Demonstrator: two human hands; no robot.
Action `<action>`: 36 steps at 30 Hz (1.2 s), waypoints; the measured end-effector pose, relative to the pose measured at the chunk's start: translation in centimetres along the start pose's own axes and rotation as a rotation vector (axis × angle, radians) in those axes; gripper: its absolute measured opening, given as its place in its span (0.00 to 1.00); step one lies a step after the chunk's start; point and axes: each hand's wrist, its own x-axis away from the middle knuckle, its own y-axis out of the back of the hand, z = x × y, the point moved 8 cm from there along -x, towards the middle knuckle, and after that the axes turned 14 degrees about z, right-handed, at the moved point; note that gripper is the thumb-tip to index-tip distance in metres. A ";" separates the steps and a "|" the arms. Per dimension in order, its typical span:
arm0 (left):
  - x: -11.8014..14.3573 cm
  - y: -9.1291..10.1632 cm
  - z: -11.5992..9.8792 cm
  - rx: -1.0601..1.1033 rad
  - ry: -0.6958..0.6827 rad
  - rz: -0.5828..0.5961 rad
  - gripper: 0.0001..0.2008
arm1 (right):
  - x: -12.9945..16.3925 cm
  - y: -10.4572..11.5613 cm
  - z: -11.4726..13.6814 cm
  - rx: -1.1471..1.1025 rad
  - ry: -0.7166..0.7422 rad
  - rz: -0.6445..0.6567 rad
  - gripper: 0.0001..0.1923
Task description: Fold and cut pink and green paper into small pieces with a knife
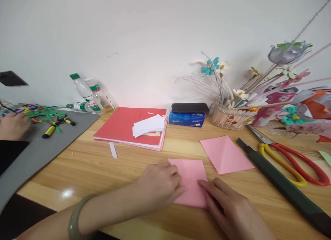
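Note:
A pink paper sheet [191, 179] lies flat on the wooden table [103, 167] in front of me. My left hand [159, 186] presses down on its left edge with fingers curled. My right hand [227, 207] rests on its lower right corner, fingertips on the paper. A second pink sheet [225, 154], folded with a crease, lies just beyond to the right, untouched.
A red paper stack [124, 128] with white scraps [149, 125] sits at the back. A phone [190, 107] lies on a blue tissue pack [186, 120]. A flower basket [229, 117], scissors [292, 160] and a dark ruler [279, 185] lie right. Another person's hand [12, 126] works at far left beside bottles [86, 93].

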 end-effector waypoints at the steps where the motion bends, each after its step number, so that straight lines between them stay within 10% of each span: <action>1: -0.5 0.3 0.8 0.037 0.037 -0.026 0.13 | 0.0 0.0 0.0 0.004 -0.003 -0.001 0.13; 7: -3.2 0.7 5.0 0.308 0.262 0.097 0.11 | -0.3 0.1 0.2 0.005 -0.026 0.019 0.14; 15: -4.3 -0.2 6.0 0.551 0.219 0.189 0.08 | -0.4 0.8 -1.9 -0.155 -0.135 0.061 0.14; 20: -4.1 -0.5 5.9 0.956 0.191 0.106 0.13 | -1.7 4.1 -6.0 -0.436 -0.404 -0.097 0.18; 36: -2.4 1.4 6.5 1.489 0.243 -0.393 0.09 | -2.7 3.7 -6.5 -0.922 -0.468 -0.062 0.17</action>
